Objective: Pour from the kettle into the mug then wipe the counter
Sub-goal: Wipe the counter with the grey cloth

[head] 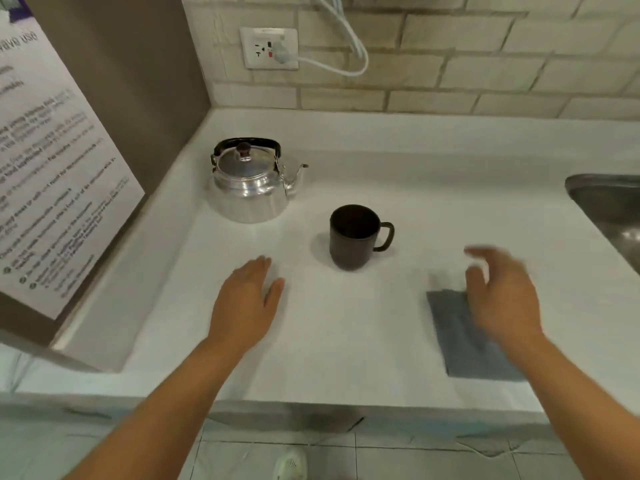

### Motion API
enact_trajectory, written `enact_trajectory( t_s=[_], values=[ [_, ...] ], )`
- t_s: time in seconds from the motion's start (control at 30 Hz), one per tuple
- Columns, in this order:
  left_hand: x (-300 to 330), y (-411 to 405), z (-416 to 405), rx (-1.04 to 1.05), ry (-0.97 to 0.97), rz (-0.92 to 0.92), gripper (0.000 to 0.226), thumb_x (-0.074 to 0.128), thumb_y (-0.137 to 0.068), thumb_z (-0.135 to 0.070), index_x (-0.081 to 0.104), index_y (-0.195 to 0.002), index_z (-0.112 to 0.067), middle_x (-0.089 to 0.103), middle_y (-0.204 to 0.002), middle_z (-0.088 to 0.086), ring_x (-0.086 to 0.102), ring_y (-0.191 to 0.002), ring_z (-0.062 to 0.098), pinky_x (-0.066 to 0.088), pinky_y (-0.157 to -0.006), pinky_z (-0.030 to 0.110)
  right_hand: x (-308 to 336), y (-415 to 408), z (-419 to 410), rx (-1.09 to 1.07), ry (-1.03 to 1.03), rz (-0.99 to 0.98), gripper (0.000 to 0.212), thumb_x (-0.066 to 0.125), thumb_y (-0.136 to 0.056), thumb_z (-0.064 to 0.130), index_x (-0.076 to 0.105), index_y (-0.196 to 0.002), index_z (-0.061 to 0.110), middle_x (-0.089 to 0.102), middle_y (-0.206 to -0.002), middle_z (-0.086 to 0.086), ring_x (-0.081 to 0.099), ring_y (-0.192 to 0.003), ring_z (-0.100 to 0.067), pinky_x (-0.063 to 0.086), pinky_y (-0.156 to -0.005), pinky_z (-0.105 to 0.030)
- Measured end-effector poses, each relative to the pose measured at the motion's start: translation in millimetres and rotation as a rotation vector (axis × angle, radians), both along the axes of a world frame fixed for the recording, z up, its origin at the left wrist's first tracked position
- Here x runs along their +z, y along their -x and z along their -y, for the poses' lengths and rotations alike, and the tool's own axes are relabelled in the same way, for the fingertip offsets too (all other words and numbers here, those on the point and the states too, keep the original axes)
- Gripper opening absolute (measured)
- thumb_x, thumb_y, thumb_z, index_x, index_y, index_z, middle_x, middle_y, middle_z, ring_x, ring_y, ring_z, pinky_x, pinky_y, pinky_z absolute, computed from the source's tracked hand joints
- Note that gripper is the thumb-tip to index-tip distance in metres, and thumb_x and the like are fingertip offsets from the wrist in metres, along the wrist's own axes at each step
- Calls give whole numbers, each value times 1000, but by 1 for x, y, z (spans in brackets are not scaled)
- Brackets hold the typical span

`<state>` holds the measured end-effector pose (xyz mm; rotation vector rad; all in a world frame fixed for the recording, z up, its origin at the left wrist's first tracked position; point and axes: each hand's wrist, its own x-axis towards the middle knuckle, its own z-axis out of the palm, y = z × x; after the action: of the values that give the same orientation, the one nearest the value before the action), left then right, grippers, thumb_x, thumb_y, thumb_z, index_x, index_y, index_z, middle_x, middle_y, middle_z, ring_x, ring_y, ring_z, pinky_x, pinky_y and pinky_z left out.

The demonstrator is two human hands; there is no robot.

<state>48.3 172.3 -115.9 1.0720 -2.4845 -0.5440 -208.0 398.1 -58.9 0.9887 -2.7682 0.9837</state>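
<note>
Head view, and both hands are over the white counter, neither holding a thing. The left hand is spread flat and low, fingers loosely open, short of the kettle. The right hand is blurred, fingers splayed wide above the grey cloth, which lies flat near the front edge.

The kettle sits back-left, lid on, black handle upright, spout pointing right toward the mug. The mug stands just right of it and a little nearer, handle out to the right.

The pour looks not yet begun. Best play, I'd say: take the kettle by the top handle, bring the spout over the rim, tip slowly, perhaps steady the mug.

The dark mug interior looks empty, though it is hard to be sure. The kettle's contents are hidden under the lid.
</note>
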Motion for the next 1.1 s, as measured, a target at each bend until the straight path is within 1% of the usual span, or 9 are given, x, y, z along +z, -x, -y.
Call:
enact_trajectory(
  t_s=[0.03, 0.1, 0.13, 0.2, 0.33, 0.53, 0.83, 0.93, 1.1],
  values=[
    [-11, -8, -5, 12, -6, 65, 55, 42, -97, -39, 37, -142, -8, 39, -149, 12, 34, -138, 25, 18, -115, 34, -21, -7, -21, 10, -190, 56, 41, 41, -95, 24, 48, -135, 15, 53, -137, -16, 50, -122, -37, 42, -97, -46],
    [-24, -16, -10, 10, 13, 127, 59, 32, -97, -44, 29, -146, -10, 27, -155, 8, 20, -144, 20, 6, -118, 33, -58, -22, -50, 119, -507, 41, 60, 20, -97, 43, 12, -152, 20, 14, -160, -9, 17, -146, -30, 20, -114, -47],
    [-27, -15, -11, 8, 19, 128, 60, 30, -97, -45, 28, -146, -10, 25, -156, 7, 17, -145, 19, 3, -117, 32, -70, -26, -56, 174, -552, 15, 64, 7, -94, 51, -6, -150, 26, -7, -160, 0, 0, -149, -24, 7, -118, -45],
    [-29, -13, -11, 17, 33, 115, 59, 30, -98, -45, 29, -146, -10, 25, -156, 6, 16, -145, 19, 0, -117, 30, -78, -22, -52, 230, -523, 6, 61, -8, -88, 56, -20, -144, 33, -22, -154, 7, -17, -146, -17, -6, -119, -44],
    [-33, -13, -10, 33, 55, 110, 58, 31, -98, -45, 31, -145, -10, 27, -155, 6, 18, -145, 17, 0, -116, 28, -80, 3, -7, 324, -535, -49, 59, -1, -92, 52, -21, -144, 32, -17, -159, 4, -16, -147, -20, -8, -119, -44],
    [-36, -13, -8, 36, 46, 107, 59, 28, -98, -46, 27, -147, -13, 23, -157, 1, 11, -145, 10, -3, -115, 23, -67, 34, 87, 332, -574, -60, 56, 9, -99, 42, -5, -151, 28, -8, -162, -1, -9, -148, -30, -2, -118, -52],
    [-35, -13, -9, 42, 30, 126, 58, 28, -99, -46, 24, -148, -16, 19, -158, -2, 7, -145, 7, -3, -115, 21, -66, 68, 112, 541, -717, -164, 56, 8, -98, 43, -8, -150, 33, -12, -162, -1, -12, -147, -34, 0, -118, -55],
    [-35, -13, -9, 41, 29, 117, 58, 28, -99, -46, 25, -148, -16, 19, -158, -2, 8, -145, 7, -2, -116, 22, -67, 56, 97, 481, -667, -143, 56, 8, -99, 43, -9, -151, 30, -9, -162, -1, -11, -147, -33, 0, -118, -52],
    [-31, -12, -10, 40, 12, 115, 55, 29, -100, -41, 24, -148, -14, 19, -158, 0, 9, -145, 9, -1, -116, 23, -75, -27, 1, 452, -581, -110, 60, 2, -94, 50, -9, -149, 31, -4, -161, 1, -8, -148, -31, -3, -119, -45]
  ],
)
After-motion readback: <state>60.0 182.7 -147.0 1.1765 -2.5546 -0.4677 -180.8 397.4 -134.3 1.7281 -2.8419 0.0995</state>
